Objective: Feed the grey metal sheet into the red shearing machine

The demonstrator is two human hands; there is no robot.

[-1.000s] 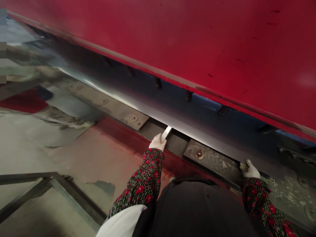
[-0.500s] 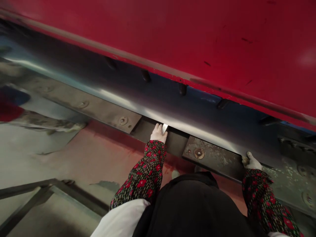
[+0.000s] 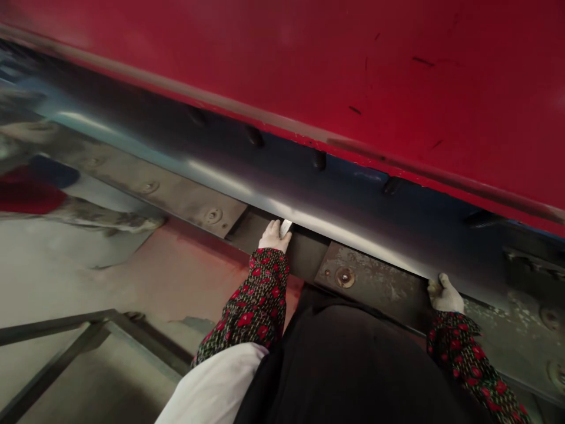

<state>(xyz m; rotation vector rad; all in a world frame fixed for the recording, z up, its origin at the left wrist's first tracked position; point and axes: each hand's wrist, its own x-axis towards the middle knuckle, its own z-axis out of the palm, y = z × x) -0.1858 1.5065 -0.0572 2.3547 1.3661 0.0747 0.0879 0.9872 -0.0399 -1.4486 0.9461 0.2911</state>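
A long, shiny metal sheet (image 3: pixel 309 203) lies under a red machine beam, its bright near edge running along a steel bed. My left hand (image 3: pixel 272 237), in a pale glove, reaches to that edge over a gap between two bed plates. Its thumb and fingers close around a small bright metal piece (image 3: pixel 286 227), which touches or nearly touches the sheet. Farther right, my gloved right hand (image 3: pixel 448 297) is at the same edge, thumb raised and fingers curled. It seems to grip the sheet, though the fingertips are partly hidden.
The red beam (image 3: pixel 282 65) spans the upper view, with dark pegs (image 3: pixel 318 160) under its lower edge. Bolted plates (image 3: pixel 371 271) line the bed. Another person in red and blue (image 3: pixel 30 191) is at the left, blurred. A metal frame (image 3: pixel 106 321) stands lower left.
The view has shifted slightly, so both hands appear a little farther left. My left hand still holds the small metal piece, and my right hand stays at the sheet's edge.
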